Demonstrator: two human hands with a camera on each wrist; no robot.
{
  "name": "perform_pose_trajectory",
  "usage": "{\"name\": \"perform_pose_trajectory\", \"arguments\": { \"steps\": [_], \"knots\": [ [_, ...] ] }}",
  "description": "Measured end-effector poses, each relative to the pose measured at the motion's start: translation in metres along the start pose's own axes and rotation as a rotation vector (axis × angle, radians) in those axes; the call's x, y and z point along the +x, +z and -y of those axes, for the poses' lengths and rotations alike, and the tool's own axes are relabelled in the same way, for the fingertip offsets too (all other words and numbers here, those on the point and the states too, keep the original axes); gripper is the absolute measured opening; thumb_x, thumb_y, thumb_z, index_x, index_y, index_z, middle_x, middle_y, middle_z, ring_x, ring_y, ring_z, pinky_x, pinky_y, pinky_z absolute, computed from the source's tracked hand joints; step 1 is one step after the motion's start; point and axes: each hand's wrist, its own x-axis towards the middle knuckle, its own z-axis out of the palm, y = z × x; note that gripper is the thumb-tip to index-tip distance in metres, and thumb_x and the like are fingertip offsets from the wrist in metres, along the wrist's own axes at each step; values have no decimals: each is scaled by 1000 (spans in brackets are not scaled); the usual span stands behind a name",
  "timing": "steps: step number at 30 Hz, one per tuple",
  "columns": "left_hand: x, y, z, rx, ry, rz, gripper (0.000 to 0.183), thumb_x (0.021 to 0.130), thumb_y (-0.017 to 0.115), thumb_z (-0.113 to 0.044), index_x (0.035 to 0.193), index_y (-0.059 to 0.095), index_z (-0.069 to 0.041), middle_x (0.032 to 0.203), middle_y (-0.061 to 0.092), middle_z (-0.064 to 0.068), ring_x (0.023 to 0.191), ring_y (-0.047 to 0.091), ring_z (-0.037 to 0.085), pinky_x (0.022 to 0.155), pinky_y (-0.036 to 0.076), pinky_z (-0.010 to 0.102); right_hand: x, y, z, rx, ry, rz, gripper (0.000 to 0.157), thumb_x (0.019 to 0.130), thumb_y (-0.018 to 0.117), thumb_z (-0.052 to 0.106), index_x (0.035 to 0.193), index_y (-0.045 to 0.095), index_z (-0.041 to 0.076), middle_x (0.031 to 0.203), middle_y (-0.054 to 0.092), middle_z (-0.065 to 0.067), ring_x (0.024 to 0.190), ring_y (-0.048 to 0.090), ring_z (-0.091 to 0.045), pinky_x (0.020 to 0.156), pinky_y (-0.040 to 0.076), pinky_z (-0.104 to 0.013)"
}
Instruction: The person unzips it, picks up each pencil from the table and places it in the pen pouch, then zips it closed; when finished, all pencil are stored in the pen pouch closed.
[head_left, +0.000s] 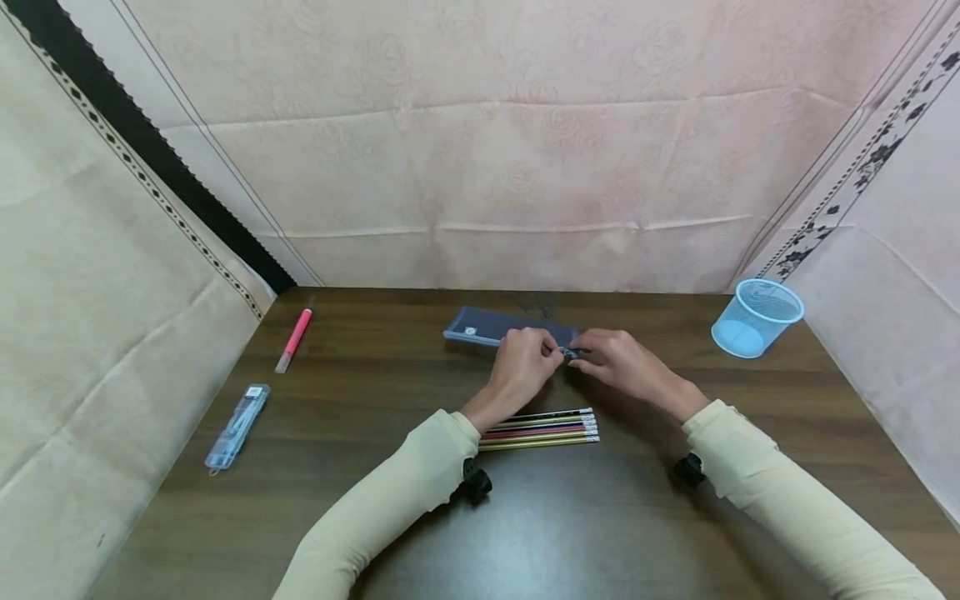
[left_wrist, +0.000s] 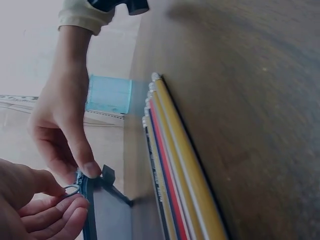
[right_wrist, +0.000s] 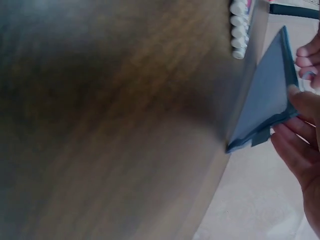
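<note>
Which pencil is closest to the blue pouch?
The black pencil, at the row's edge facing the pouch; the other pencils all lie farther from it.

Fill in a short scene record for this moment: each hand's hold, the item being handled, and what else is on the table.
Left hand: pinches a small ring at the pouch's edge
Right hand: grips a corner of the pouch
Pouch: dark blue, held near its right end
Pencils: side by side, nearer the person than the pouch
Left side: pink marker; light blue case, nearer the person
Right side: light blue cup, near the far edge
Surface: brown table
</note>
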Motion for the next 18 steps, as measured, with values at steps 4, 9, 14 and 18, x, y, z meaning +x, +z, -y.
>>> {"name": "perform_pose_trajectory", "arguments": {
  "steps": [4, 9, 14, 18],
  "knots": [
    [0, -4, 0, -32, -15, 3, 8, 93, 71, -14, 89, 77, -10, 83, 76, 1, 66, 62, 4, 59, 48, 15, -1, 3, -2, -35, -71, -75, 20, 89, 76, 8, 109, 74, 4, 102, 75, -9, 89, 74, -17, 75, 61, -33],
    [1, -6, 4, -55, 10, 7, 7, 92, 71, -12, 88, 76, -9, 83, 76, 1, 67, 62, 5, 60, 48, 15, -3, 5, -6, -67, -140, -150, 19, 85, 79, 4, 105, 75, 4, 98, 76, -8, 85, 74, -16, 71, 61, -32],
    [1, -6, 12, -81, 40, 8, 7, 92, 71, -10, 90, 76, -7, 84, 77, 2, 69, 64, 5, 62, 49, 15, -7, 3, -10, -64, -166, -169, 18, 85, 79, 3, 103, 76, 5, 96, 76, -6, 85, 74, -14, 70, 61, -31],
    [-1, -9, 19, -86, 41, -5, 8, 93, 71, -11, 93, 77, -7, 86, 77, 3, 70, 64, 6, 64, 50, 16, -10, 0, -14, -47, -167, -179, 19, 86, 78, 3, 105, 76, 4, 97, 77, -6, 85, 73, -15, 71, 61, -33]
  ]
}}
